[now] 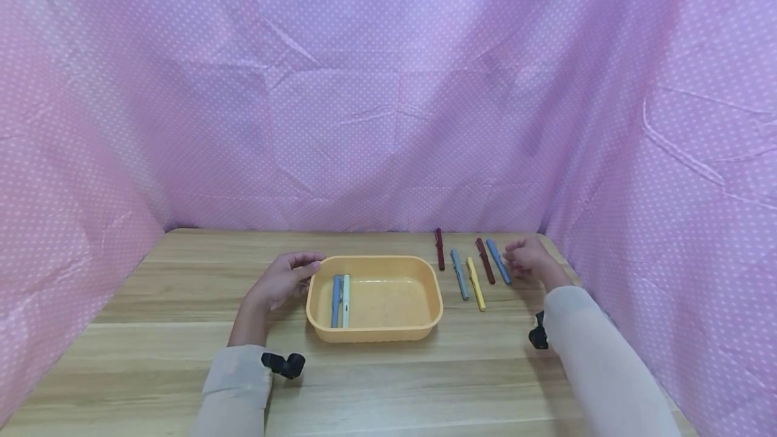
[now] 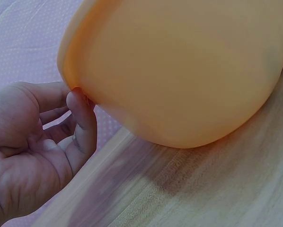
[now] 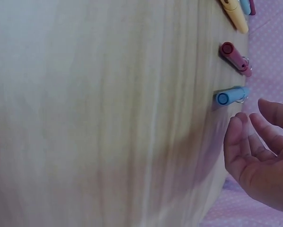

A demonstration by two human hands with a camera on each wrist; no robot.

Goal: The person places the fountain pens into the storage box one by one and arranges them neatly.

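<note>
My left hand (image 1: 284,280) pinches the left rim of a yellow-orange plastic basin (image 1: 376,335), thumb and fingertips meeting at its edge in the left wrist view. Inside the basin, a blue pen (image 1: 336,302) and a white pen (image 1: 346,302) lie side by side along the left wall. At the right, my right hand (image 1: 531,259) hovers just beside another blue pen (image 1: 499,263), its fingers loosely bent and holding nothing. In the right wrist view a small gap separates the fingertips from that blue pen (image 3: 231,96).
Left of that blue pen lie a dark red pen (image 1: 485,261), a yellow pen (image 1: 476,284), a grey-blue pen (image 1: 459,275) and a second dark red pen (image 1: 440,249). Pink dotted cloth (image 1: 364,120) encloses the wooden table (image 1: 376,390) at the back and sides.
</note>
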